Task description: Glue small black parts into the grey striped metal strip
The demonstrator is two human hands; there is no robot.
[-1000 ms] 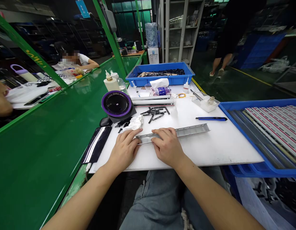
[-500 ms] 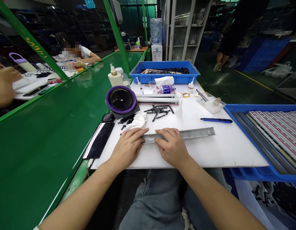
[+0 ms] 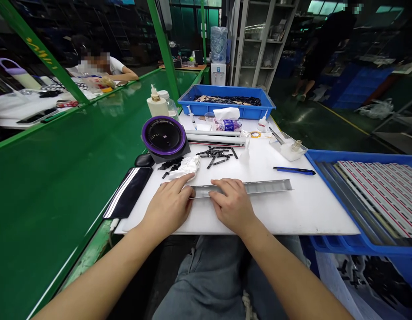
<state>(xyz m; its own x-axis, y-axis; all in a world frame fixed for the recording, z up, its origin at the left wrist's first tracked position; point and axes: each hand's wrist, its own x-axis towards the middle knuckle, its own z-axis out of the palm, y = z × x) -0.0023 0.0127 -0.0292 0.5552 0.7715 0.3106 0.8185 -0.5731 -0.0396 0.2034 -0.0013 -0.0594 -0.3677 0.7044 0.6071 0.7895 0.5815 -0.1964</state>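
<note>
A long silver metal channel point(image 3: 259, 186) lies flat on the white work board point(image 3: 292, 213) in front of me. My left hand point(image 3: 169, 204) presses on its left end, fingers curled down on it. My right hand point(image 3: 231, 204) rests on the strip just to the right, fingers bent over its top edge. Both hands grip the same strip, a short gap apart. A crumpled white cloth point(image 3: 186, 166) lies just beyond my left fingers. Several small black strips point(image 3: 217, 155) are scattered farther back.
A round purple-rimmed black device point(image 3: 163, 138) stands at the left rear, bottles point(image 3: 156, 105) behind it. A blue utility knife point(image 3: 294, 170) lies to the right. Blue trays hold parts at the back point(image 3: 226, 106) and right point(image 3: 375, 195). A green conveyor point(image 3: 59, 169) runs left. People are nearby.
The view has shifted slightly; my hands stay on the metal channel in about the same place. A person in the background has walked farther away.
</note>
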